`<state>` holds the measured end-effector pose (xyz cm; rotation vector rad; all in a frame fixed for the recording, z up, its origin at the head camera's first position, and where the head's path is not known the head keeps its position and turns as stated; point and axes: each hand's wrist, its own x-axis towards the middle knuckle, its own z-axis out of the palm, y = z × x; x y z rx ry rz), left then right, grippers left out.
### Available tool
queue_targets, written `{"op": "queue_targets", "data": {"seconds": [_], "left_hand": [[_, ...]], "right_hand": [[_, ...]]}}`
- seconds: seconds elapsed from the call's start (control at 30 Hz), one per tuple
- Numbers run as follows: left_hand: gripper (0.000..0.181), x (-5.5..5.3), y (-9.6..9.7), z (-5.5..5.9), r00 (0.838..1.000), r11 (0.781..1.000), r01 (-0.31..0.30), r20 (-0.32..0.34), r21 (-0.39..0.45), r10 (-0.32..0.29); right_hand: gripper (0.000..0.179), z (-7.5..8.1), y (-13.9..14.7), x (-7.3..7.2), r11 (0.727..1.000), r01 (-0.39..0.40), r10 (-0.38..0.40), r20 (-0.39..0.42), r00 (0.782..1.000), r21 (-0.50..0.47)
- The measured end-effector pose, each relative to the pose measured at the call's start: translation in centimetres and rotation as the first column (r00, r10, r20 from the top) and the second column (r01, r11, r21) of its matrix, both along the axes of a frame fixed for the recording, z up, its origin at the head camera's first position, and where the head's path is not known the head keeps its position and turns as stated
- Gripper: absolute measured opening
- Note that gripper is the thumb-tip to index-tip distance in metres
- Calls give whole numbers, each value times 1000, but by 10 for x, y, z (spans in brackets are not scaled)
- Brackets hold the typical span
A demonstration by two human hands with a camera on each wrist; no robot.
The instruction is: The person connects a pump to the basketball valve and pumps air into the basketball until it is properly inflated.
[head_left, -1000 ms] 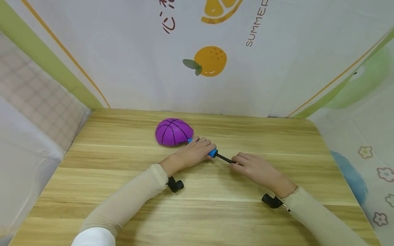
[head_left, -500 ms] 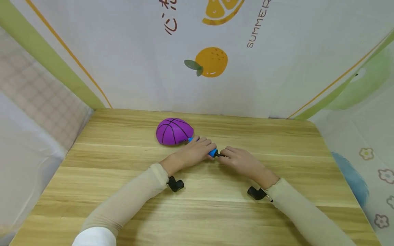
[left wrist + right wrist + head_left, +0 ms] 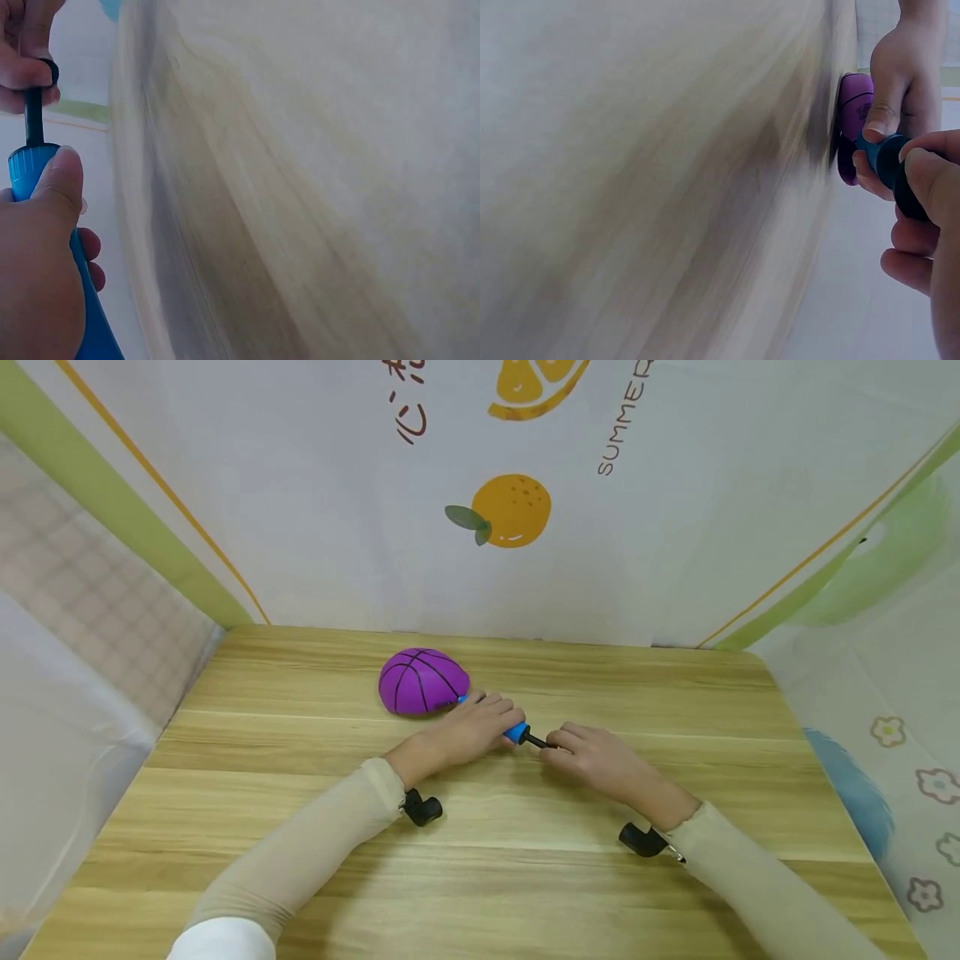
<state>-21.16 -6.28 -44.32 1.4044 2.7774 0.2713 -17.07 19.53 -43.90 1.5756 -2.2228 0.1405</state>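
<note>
A blue hand pump [image 3: 516, 732] lies in my left hand [image 3: 476, 731], whose fingers and thumb wrap round its barrel. My right hand [image 3: 592, 760] pinches the black handle [image 3: 911, 187] at the end of the pump's rod. A short length of the black rod [image 3: 34, 116] shows between barrel and handle. The pump's other end meets a purple ball [image 3: 422, 682] with black basketball lines. That ball is slack and partly collapsed, domed on top and flat below, on the wooden table. Where the pump enters the ball is hidden behind my left fingers.
The wooden table [image 3: 480, 893] reaches back to a white cloth [image 3: 337, 527] printed with oranges and lettering. More patterned cloth [image 3: 892, 760] hangs along both sides. A black wrist camera [image 3: 423, 808] juts from each sleeve cuff.
My right hand pushed the handle in toward the left hand, then drew it back a little, so more rod shows again. The left hand and the ball stayed in place.
</note>
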Motion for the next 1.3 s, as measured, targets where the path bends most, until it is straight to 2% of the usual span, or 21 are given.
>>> {"op": "queue_targets", "data": {"seconds": [0.07,0.13,0.27,0.37,0.47,0.63,0.87,1.07,1.13,1.23,1.3], "left_hand": [[29,0,0,0,1000,1000,-4,-3,-5,4],[29,0,0,0,1000,1000,-2,-7,-4,2],[28,1,-1,0,1000,1000,15,-17,6,-15],[28,1,-1,1,1000,1000,23,-16,16,-23],[28,1,-1,1,1000,999,23,-13,23,-23],[27,0,-2,-1,1000,1000,18,-5,19,-18],[27,1,-3,-2,1000,1000,17,-8,23,-17],[26,2,-2,-1,1000,1000,-2,10,18,2],[25,2,-1,-1,1000,1000,-8,11,12,7],[26,2,-1,-2,1000,1000,-15,1,-4,15],[27,2,0,-3,1000,1000,-18,-10,-14,18]], "right_hand": [[50,2,5,4,1000,7,-7,6,1000,3],[47,4,10,8,1000,13,-13,21,1000,17],[13,9,21,17,998,27,-31,73,997,55],[23,12,30,24,997,36,-42,97,994,63],[15,14,37,29,998,36,-41,96,995,49],[57,14,44,34,999,30,-32,58,998,31],[58,13,48,39,998,43,-44,26,999,39],[57,11,46,37,999,37,-38,38,999,14],[49,10,45,35,999,35,-36,53,998,12],[22,8,41,30,999,45,-46,67,997,24],[20,7,37,27,998,50,-52,72,996,34]]}}
